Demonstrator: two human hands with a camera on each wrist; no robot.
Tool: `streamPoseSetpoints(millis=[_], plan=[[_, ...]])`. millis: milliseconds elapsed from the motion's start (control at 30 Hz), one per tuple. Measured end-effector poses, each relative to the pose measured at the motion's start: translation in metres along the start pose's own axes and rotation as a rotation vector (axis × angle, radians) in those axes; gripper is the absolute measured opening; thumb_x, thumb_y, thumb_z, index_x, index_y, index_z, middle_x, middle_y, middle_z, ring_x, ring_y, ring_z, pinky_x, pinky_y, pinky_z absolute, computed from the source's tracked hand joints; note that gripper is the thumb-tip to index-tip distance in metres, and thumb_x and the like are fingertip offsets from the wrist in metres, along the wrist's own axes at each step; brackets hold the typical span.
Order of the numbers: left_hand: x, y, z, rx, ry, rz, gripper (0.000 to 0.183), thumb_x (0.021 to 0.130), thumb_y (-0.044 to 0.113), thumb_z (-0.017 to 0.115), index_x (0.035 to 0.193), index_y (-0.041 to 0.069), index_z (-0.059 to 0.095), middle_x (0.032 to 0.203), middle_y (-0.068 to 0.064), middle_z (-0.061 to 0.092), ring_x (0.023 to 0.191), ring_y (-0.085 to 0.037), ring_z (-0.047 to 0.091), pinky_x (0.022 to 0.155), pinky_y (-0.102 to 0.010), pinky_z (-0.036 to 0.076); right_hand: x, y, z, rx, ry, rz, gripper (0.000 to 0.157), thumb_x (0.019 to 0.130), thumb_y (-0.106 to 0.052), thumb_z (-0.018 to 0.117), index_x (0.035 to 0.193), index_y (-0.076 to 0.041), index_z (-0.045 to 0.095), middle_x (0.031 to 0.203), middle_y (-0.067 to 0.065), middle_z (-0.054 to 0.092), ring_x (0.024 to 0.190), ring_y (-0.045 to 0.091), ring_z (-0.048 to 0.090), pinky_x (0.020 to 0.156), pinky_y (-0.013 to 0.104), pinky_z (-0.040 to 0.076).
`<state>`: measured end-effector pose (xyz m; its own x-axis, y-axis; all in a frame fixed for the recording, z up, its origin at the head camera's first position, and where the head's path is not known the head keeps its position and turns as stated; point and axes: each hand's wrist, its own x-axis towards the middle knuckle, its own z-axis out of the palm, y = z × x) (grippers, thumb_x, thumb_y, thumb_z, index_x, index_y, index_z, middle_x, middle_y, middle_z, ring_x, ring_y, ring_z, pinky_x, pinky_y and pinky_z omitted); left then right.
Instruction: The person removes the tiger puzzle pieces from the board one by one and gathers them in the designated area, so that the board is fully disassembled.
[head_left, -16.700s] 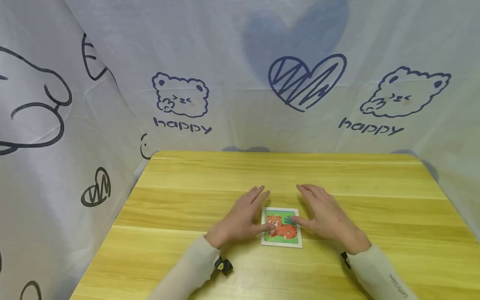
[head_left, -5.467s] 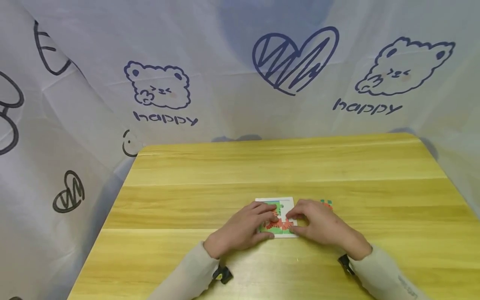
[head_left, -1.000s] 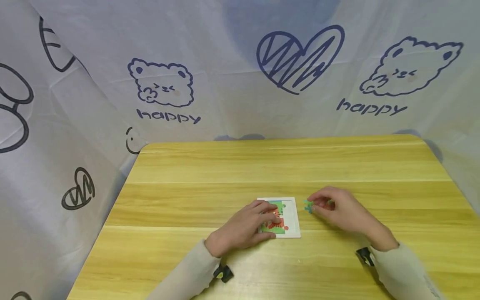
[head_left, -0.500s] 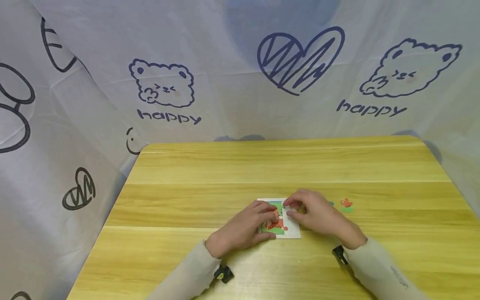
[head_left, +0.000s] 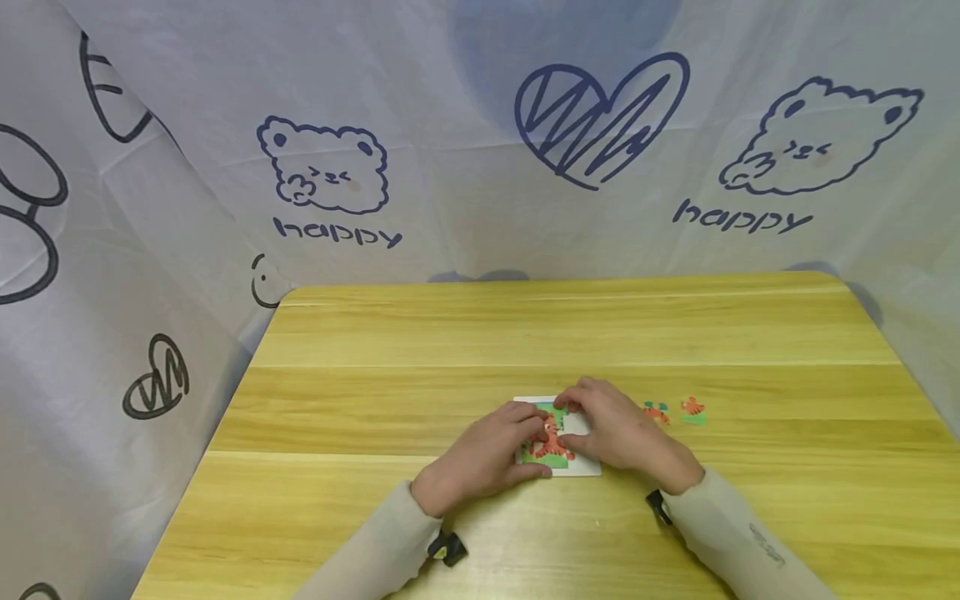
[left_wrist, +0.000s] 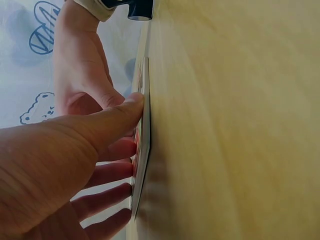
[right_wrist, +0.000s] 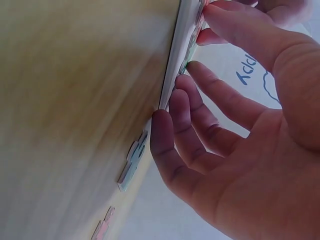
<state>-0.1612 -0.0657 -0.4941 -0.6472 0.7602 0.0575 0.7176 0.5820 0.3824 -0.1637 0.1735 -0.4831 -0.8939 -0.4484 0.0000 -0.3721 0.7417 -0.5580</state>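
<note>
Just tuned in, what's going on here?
A person's left hand rests on the left part of a tiger jigsaw. Their right hand touches it too. The white tray is bare along its right side, and two loose pieces lie on the table to the right.

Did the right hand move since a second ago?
Yes: judged against the heart drawing, the right hand went left, from beside the board to over it.

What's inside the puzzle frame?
In the puzzle frame, tiger pieces lie on the left; bare white base shows at right. Whatever lies beneath the left hand and right hand is covered.
</note>
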Motion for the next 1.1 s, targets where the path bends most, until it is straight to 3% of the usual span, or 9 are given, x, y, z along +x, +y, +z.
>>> streamPoseSetpoints(millis=[267,400,567,800,1100], plan=[[0.0,0.0,0.002,-0.008,0.036,-0.045,0.04,0.093,0.045,0.087,0.114,0.013,0.077,0.136,-0.004,0.068,0.129,-0.02,0.064,0.112,-0.033,0.058,0.001,0.0,-0.002,0.042,-0.009,0.048,0.042,0.089,-0.02,0.092,0.125,-0.008,0.075,0.107,0.002,0.066,0.099,0.017,0.059,0.091,0.039,0.054],[-0.005,-0.008,0.0,-0.049,0.032,-0.024,0.039,0.094,0.042,0.088,0.117,0.012,0.078,0.145,-0.008,0.068,0.14,-0.027,0.064,0.12,-0.039,0.054,0.002,-0.001,-0.001,0.061,-0.011,0.045,0.042,0.09,-0.021,0.092,0.125,-0.008,0.075,0.107,0.002,0.066,0.099,0.018,0.059,0.09,0.038,0.053],[-0.015,-0.02,-0.001,-0.112,-0.003,-0.003,0.041,0.098,0.036,0.085,0.13,0.012,0.077,0.16,-0.011,0.061,0.156,-0.036,0.051,0.129,-0.047,0.045,0.002,-0.002,0.001,0.043,-0.012,0.042,0.042,0.09,-0.022,0.092,0.126,-0.008,0.074,0.107,0.002,0.066,0.098,0.016,0.058,0.089,0.037,0.052],[-0.014,-0.022,0.001,-0.134,-0.004,0.024,0.041,0.1,0.036,0.082,0.132,0.012,0.075,0.162,-0.012,0.059,0.157,-0.037,0.049,0.13,-0.048,0.043,0.005,-0.001,-0.002,0.02,-0.025,0.045,0.038,0.092,-0.021,0.09,0.122,-0.007,0.073,0.102,0.001,0.063,0.092,0.015,0.055,0.083,0.032,0.049],[-0.013,-0.02,-0.001,-0.107,-0.002,0.054,0.044,0.1,0.035,0.081,0.136,0.011,0.073,0.162,-0.013,0.058,0.157,-0.037,0.049,0.13,-0.048,0.043,0.012,0.003,-0.008,0.078,-0.083,0.025,0.036,0.092,-0.019,0.089,0.117,-0.006,0.067,0.096,0.003,0.058,0.087,0.015,0.049,0.077,0.028,0.041]])
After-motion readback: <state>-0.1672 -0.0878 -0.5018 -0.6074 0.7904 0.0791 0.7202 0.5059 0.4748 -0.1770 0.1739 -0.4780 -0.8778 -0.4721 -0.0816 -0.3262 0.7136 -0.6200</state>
